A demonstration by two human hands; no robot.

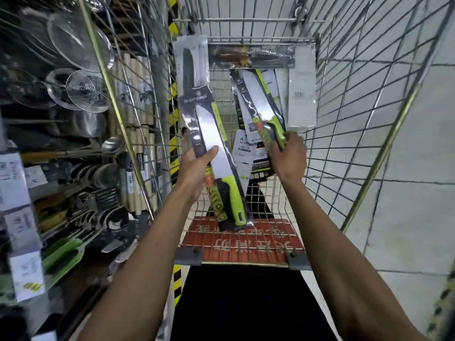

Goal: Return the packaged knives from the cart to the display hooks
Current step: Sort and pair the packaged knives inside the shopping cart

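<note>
My left hand [197,169] grips a stack of packaged knives [211,134] over the wire cart [344,99]. A green-handled knife lies on top of a pack with a black blade, blades pointing away from me. My right hand [286,156] grips the green handle of another packaged knife [262,107], which slants up from the pile in the cart. Several more knife packs [256,56] lie flat on the cart floor, one with a brown handle at the far end.
Display shelving on the left holds wire strainers [81,91], ladles, pans and green-handled tools [61,252]. The cart's red child-seat flap [241,242] is near me. Grey tiled floor lies to the right, with yellow-black hazard tape along the shelf base.
</note>
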